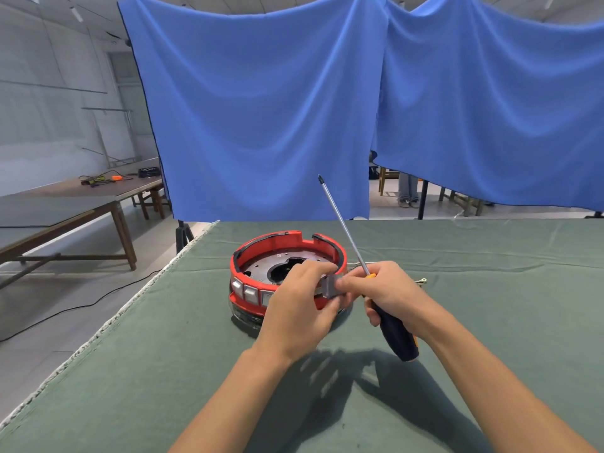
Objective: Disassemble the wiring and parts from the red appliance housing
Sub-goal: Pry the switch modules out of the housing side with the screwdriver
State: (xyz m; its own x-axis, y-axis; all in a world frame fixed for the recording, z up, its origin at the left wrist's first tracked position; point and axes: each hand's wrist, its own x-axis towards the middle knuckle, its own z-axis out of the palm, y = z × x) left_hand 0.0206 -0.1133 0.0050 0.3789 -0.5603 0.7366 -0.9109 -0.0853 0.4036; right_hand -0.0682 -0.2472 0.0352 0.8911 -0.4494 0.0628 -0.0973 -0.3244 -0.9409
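Pinching a small grey part at the red housing rim, both hands risked slipping since the right hand also clutched the screwdriver.

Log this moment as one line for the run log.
left hand: pinches small grey part at red housing rim | right hand: holds screwdriver, tip up, fingertips on part | housing on green cloth
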